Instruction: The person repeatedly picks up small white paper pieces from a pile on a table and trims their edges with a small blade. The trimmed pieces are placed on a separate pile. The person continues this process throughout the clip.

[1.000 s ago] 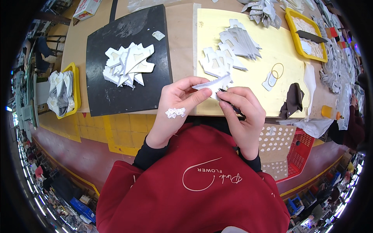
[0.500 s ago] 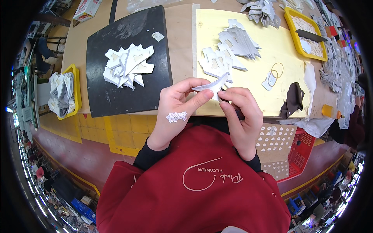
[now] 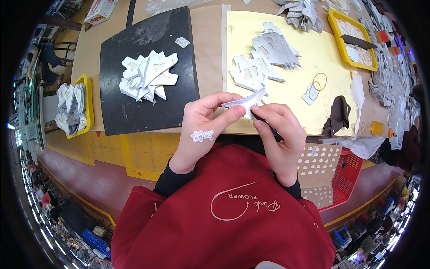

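Note:
My left hand (image 3: 201,121) pinches a white, curved cut piece (image 3: 253,99) with a jagged edge, between thumb and fingers. It looks like a shoe-upper part and is held above the table's near edge. At its right end, the fingers of my right hand (image 3: 284,130) close around a slim dark object (image 3: 259,117), mostly hidden by them, which meets the piece. Small white bits (image 3: 202,136) are stuck on the back of my left hand. Just beyond my hands, similar white pieces (image 3: 247,74) lie on a pale yellow sheet (image 3: 291,116).
Left, a black board (image 3: 179,105) bears a pile of white pieces (image 3: 150,74). A yellow basket (image 3: 91,103) stands at the far left. Rightward lie elastic rings (image 3: 320,81), a dark cloth (image 3: 339,114) and a yellow tray (image 3: 335,31). A red basket (image 3: 354,172) sits below the table.
The white piece has tilted a little and shifted slightly right. My right hand has moved slightly right, its fingers turned a bit. My left hand stays nearly still.

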Available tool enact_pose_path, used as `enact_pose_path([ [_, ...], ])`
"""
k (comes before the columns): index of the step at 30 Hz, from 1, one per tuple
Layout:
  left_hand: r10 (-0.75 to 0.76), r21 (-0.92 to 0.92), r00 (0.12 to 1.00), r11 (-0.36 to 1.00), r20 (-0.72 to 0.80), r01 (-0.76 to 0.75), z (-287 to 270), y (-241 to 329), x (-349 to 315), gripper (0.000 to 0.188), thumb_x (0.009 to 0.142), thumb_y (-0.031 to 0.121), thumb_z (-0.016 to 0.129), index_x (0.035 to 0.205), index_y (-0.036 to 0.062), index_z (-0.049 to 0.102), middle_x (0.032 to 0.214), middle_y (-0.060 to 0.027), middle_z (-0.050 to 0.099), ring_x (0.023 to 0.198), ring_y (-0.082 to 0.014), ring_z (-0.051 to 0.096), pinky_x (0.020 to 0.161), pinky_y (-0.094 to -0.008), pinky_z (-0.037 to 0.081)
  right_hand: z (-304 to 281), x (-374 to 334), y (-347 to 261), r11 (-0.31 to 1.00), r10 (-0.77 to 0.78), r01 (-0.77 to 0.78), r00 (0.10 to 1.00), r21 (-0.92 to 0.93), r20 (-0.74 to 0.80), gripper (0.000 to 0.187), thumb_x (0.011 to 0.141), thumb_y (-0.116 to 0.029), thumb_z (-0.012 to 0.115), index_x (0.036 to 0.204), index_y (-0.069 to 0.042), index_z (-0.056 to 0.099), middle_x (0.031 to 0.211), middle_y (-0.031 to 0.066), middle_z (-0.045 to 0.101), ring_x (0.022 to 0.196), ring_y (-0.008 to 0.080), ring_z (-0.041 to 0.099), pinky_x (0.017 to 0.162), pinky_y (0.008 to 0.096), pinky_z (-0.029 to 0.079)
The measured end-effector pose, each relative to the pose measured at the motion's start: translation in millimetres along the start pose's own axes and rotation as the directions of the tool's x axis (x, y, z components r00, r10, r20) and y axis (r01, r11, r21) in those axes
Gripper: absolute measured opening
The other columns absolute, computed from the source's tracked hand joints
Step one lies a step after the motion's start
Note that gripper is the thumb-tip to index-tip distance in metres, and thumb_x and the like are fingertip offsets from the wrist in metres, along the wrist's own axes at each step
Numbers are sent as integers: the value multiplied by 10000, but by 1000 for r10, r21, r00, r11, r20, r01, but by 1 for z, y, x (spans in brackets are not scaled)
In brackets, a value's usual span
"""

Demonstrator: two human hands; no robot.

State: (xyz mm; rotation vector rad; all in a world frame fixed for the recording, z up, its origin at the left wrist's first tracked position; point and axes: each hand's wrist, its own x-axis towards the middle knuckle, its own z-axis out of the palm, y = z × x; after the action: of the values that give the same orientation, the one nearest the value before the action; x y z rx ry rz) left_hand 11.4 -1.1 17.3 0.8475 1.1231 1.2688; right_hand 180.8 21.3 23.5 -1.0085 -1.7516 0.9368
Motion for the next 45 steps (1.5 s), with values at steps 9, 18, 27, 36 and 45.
enact_pose_path([
  [9,-4,-16,1000,1000,2,4,0,1,0,236,893,44,681,1096,-72,650,960,-57,671,858,-60,586,720,-186,466,2,0,7,997,33,-31,999,73,-36,234,811,55,682,1032,-17,705,884,92,640,719,148,617,604,233,478],
  [18,-59,-97,998,993,12,60,-2,0,1,242,897,38,673,1110,-75,642,969,-66,668,875,-71,592,747,-192,472,1,-1,4,998,18,-18,1000,64,1,250,794,77,690,1024,-19,716,873,88,644,725,139,623,593,234,485],
  [27,-31,-89,999,996,20,33,-1,-1,-2,245,903,34,666,1120,-77,633,984,-54,654,882,-60,576,748,-188,465,2,-1,1,997,49,-49,999,67,1,224,810,64,680,1020,-13,706,861,93,648,734,155,627,606,247,491],
  [36,-75,-124,997,989,28,78,-3,-2,-3,243,904,41,666,1118,-69,636,973,-46,650,863,-51,569,730,-180,457,1,-2,2,989,68,-65,998,134,-13,211,789,73,696,986,-2,699,863,110,657,739,169,631,618,248,492],
  [45,-46,-138,998,989,34,50,-2,0,-3,248,905,40,665,1123,-73,629,978,-49,652,865,-51,570,732,-180,460,1,-3,2,995,16,-13,999,95,-35,224,763,79,717,973,2,700,851,115,655,733,172,631,616,247,490],
])
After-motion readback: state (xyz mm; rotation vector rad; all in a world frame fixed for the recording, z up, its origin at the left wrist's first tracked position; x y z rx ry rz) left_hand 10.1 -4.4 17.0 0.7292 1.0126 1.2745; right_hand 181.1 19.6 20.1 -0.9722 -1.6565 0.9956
